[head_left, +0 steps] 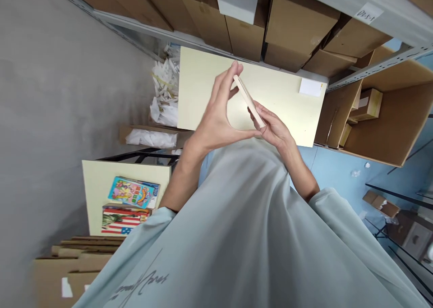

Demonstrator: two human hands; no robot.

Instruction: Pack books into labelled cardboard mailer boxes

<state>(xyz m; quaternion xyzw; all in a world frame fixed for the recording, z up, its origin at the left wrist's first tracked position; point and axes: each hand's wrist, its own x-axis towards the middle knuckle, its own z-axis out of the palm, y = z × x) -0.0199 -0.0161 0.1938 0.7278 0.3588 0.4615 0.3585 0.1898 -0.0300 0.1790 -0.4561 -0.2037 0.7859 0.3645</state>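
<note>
A thin, flat, pale box-like piece (249, 101) is held tilted above the table, seen nearly edge-on, so its broad faces barely show and its exact kind cannot be made out. My left hand (219, 112) spans it in a wide C shape, fingers at its upper end and thumb by its lower end. My right hand (274, 126) grips the lower end, with the fingers behind it and partly hidden. Below both hands lies the cream tabletop (203, 82), with a small white box (310, 87) near its far right corner.
Cardboard boxes (301, 24) fill the shelf behind the table. An open carton (389, 132) with smaller boxes inside stands at the right. White plastic bags (165, 91) are left of the table. Colourful booklets (135, 192) lie on a side table, near flattened cardboard (54, 276).
</note>
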